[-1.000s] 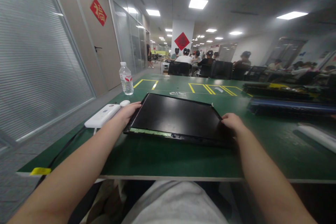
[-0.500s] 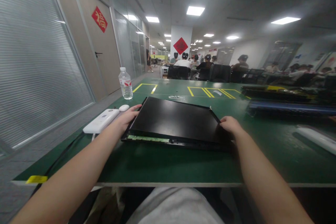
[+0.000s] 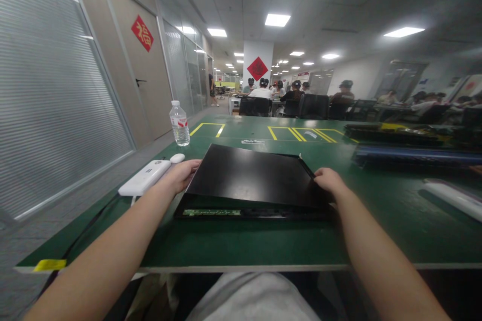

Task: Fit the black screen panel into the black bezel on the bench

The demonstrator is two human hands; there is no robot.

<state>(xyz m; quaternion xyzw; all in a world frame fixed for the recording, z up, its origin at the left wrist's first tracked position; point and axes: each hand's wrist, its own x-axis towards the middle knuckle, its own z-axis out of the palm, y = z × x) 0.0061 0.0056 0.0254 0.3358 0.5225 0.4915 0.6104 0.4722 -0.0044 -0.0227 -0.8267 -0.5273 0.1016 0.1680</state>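
A flat black display panel [image 3: 248,175] lies tilted over a shallow black frame [image 3: 280,213], its left side raised out of the frame. Along the frame's front shows a strip of green circuit board [image 3: 211,212]. My left hand [image 3: 184,175] is closed on the panel's left edge, its fingers partly hidden underneath. At the right side, my right hand [image 3: 329,180] pinches the frame's edge by the panel; whether it also grips the panel I cannot tell.
Left on the green table [image 3: 241,248] are a white power bank-like box [image 3: 145,178], a small white rounded object [image 3: 177,158] and a water bottle [image 3: 179,125]. At right lie dark long parts [image 3: 406,158] and a white bar [image 3: 452,198]. People sit beyond.
The panel's left side has risen from the frame, widening the gap at the front and left. My left hand has lifted with it; my right hand stays nearly in place.
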